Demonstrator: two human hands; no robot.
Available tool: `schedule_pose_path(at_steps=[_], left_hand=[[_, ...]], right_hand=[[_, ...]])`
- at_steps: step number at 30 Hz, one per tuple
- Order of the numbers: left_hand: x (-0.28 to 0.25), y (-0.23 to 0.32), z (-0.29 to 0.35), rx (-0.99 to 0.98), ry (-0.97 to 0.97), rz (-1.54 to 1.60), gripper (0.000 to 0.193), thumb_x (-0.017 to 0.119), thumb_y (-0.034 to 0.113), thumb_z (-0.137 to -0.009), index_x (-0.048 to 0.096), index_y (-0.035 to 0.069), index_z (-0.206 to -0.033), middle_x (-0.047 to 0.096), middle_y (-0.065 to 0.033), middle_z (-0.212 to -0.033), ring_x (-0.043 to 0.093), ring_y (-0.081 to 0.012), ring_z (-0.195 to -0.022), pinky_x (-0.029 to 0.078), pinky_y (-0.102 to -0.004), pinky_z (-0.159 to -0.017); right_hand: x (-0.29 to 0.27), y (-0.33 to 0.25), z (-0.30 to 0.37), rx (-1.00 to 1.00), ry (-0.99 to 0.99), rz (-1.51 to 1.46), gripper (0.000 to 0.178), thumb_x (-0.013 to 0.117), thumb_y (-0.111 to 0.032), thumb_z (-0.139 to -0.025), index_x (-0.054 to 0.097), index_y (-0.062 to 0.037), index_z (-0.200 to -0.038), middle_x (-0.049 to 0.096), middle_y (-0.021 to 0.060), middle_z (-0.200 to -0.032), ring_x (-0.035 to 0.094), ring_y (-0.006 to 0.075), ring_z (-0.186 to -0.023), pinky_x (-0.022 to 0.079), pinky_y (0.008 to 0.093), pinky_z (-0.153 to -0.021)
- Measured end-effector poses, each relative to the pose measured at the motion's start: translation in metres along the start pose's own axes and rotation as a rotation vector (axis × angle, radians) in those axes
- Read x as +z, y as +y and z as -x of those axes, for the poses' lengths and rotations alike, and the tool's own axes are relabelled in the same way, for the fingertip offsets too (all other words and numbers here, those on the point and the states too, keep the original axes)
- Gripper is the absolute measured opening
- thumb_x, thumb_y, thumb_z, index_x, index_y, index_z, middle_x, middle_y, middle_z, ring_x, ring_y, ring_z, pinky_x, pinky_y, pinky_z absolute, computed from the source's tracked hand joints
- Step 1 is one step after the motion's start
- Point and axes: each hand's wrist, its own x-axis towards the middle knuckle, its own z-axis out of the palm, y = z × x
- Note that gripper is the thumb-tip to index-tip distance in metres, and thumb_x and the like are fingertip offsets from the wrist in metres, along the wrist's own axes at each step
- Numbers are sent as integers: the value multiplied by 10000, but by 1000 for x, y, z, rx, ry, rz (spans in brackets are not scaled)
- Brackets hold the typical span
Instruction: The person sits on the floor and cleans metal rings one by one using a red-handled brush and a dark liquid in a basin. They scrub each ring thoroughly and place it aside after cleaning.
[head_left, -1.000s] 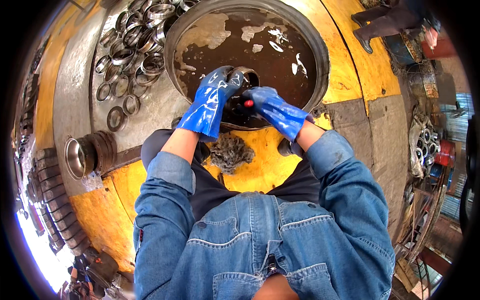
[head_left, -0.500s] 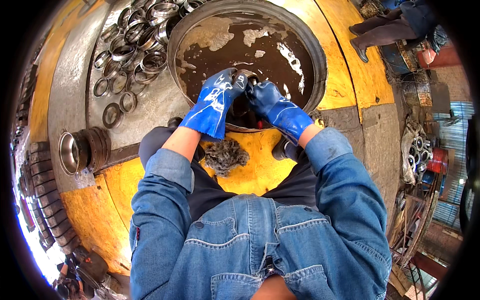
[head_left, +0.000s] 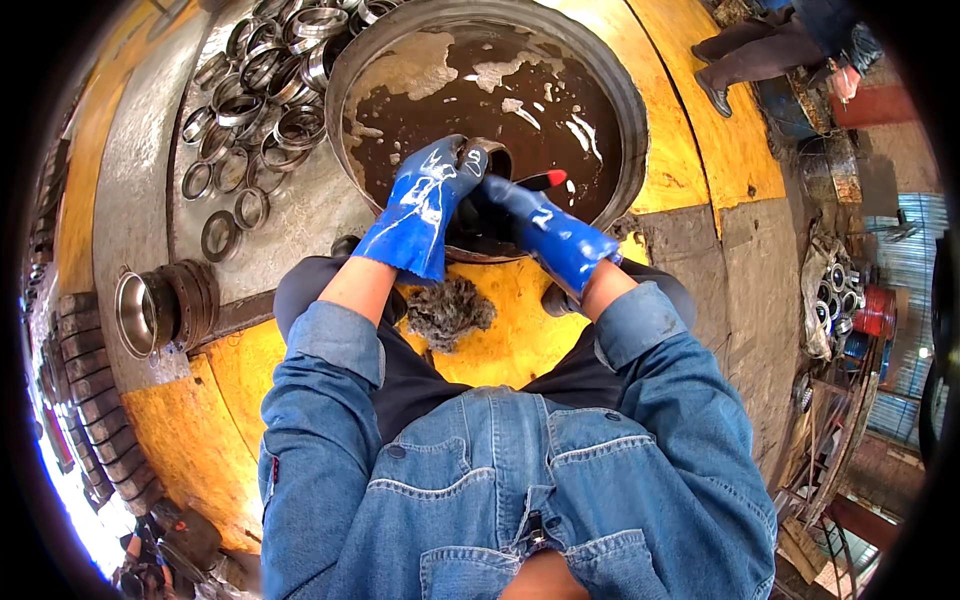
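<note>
Both my hands wear wet blue rubber gloves and are over a large round tub (head_left: 640,130) of murky brown liquid with patches of foam. My left hand (head_left: 432,205) is closed on a metal ring (head_left: 499,156), tilted up above the liquid; the glove hides part of it. Just right of it, my right hand (head_left: 545,225) is smeared by motion, its fingers curled round a dark-handled tool (head_left: 545,181) with a red tip that sticks out to the right. The tool's working end is hidden, so its kind cannot be made out.
Many metal rings (head_left: 240,105) lie heaped on a grey metal sheet left of the tub. Larger rings (head_left: 145,310) stand at the left. A grey fibre clump (head_left: 450,314) lies between my feet. Another person's legs (head_left: 745,60) show at the upper right.
My right hand has moved slightly down and left. The tool's red tip has swung from below the hand to its upper right. More of the ring shows beside my left glove.
</note>
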Motion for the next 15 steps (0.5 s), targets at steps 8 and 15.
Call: schedule_pose_path(at_steps=[8, 15], left_hand=[[0, 5, 0, 18, -13, 1, 677, 559, 566, -996, 608, 40, -1419, 665, -217, -1369, 625, -365, -1289, 483, -413, -1103], [-5, 12, 7, 15, -50, 32, 688, 611, 551, -980, 587, 45, -1444, 644, -218, -1403, 620, -357, -1302, 478, -415, -1111]], right_hand=[[-35, -23, -32, 397, 586, -290, 146, 683, -280, -965, 721, -151, -909, 697, 1, -726, 636, 169, -546, 535, 327, -483], [-5, -2, 6, -200, 117, 1775, 307, 745, -399, -896, 756, -174, -1104, 779, 94, -1024, 731, 381, -917, 586, 447, -824]])
